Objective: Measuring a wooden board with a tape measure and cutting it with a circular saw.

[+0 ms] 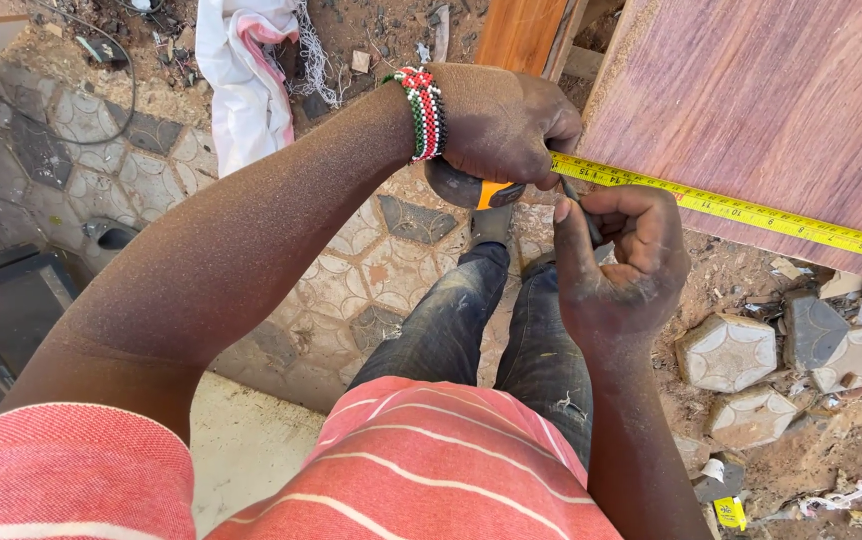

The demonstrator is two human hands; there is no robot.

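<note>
The step in hand looks like marking a measure: the left hand [501,125] clamps the tape case [473,189] against the edge of the board [761,90], and the yellow tape [731,208] runs out along that edge to the right. The right hand [616,255] pinches a pencil [581,210], tip at the tape — a mark there would call for a steady case. A small yellow packet [730,513] lies in the rubble, lower right.

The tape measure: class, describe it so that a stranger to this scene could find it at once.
Start at the big reddish wooden board at upper right. Along its lower edge runs the tape measure, pinned at its near end by the left hand. It is the only bright yellow strip there, marked with black graduations.
</note>
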